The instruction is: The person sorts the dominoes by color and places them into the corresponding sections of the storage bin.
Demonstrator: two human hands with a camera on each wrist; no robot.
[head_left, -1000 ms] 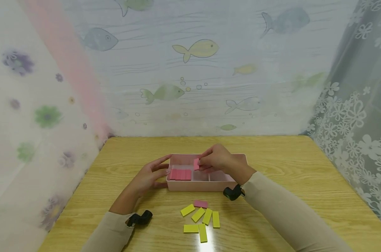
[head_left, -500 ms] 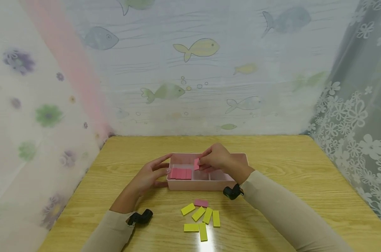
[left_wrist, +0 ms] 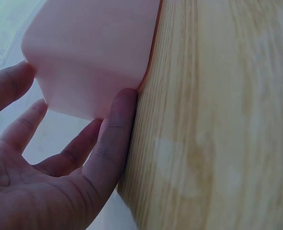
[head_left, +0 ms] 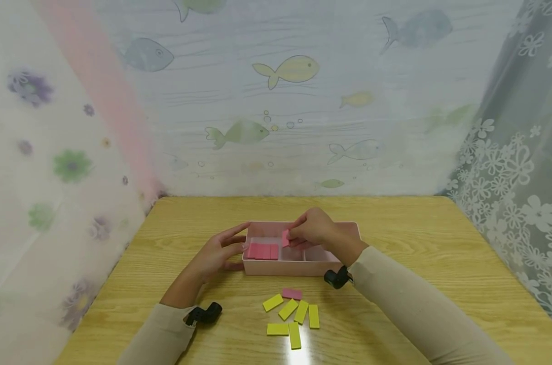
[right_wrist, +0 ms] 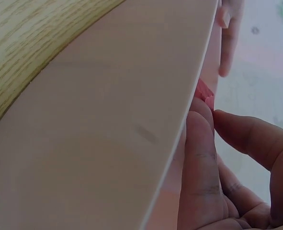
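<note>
At the left, the left hand (head_left: 217, 255) has its fingers spread, tips touching the end wall of a long pale-pink rectangular box (head_left: 289, 268), plastic by its look, on a yellowish wood-grain table (head_left: 175, 228). The box seems braced rather than gripped, so a push from inside could slide or turn it. In its left compartment lies a row of flat, smooth, rectangular pink tiles (head_left: 262, 251); a knock from above could push them out of line.

Just right of the row, a pink rectangular tile (head_left: 285, 238) is inside the box's outline, near the left divider; whether it touches anything below, I cannot tell. The right hand (head_left: 314, 228) pinches it between thumb and fingertips. A loose pinch could drop it across the divider or let it tilt.

Counted left to right: one box, two visible dividers; about four pink tiles in the row, edges too close to be sure; one pinched; one loose pink tile (head_left: 292, 294) before the box; six flat yellow rectangular tiles (head_left: 288, 309) nearest the person. The right hand hides part of the box, so more may lie there.
</note>
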